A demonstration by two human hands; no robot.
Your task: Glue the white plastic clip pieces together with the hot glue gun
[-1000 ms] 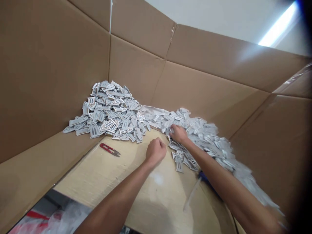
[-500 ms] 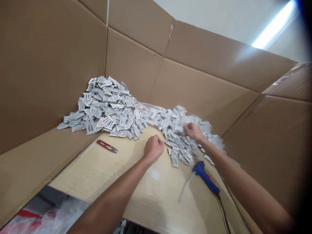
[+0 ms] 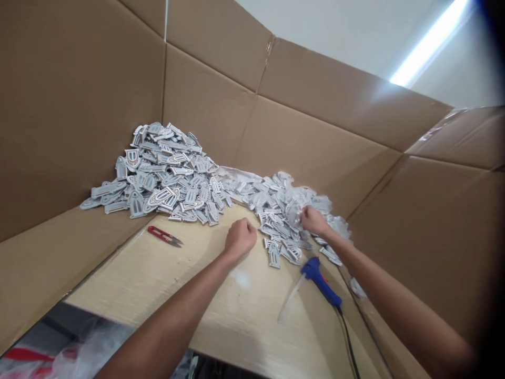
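1. Shield-shaped pieces [image 3: 136,202], grey and white, fill a tall heap far to the left of the blue glue gun [image 3: 323,284], right up against the cardboard wall [image 3: 79,116]!
2. More of them spread out just beyond the glue gun, in a second, lower heap [image 3: 272,197], many looking wrapped in clear plastic [image 3: 294,202].
3. And the right hand [image 3: 314,221] is in there, just beyond the glue gun, at the second heap; its fingers are drawn together against the plastic, though I can't tell from here whether they grip anything.
4. Now the left hand [image 3: 240,237]: curled into a fist, left of the glue gun and a little beyond it, near the pieces at the second heap's near edge. What's inside that fist, if anything, I can't tell.
5. Over on the pale board [image 3: 213,316], well left of the glue gun, lie red-handled snips [image 3: 165,237], blades pointing towards the gun's side.
6. The glue gun itself lies on the board, a thin translucent strand [image 3: 291,299] running from its front end towards the near side, its black cord [image 3: 349,342] trailing nearer from the handle.
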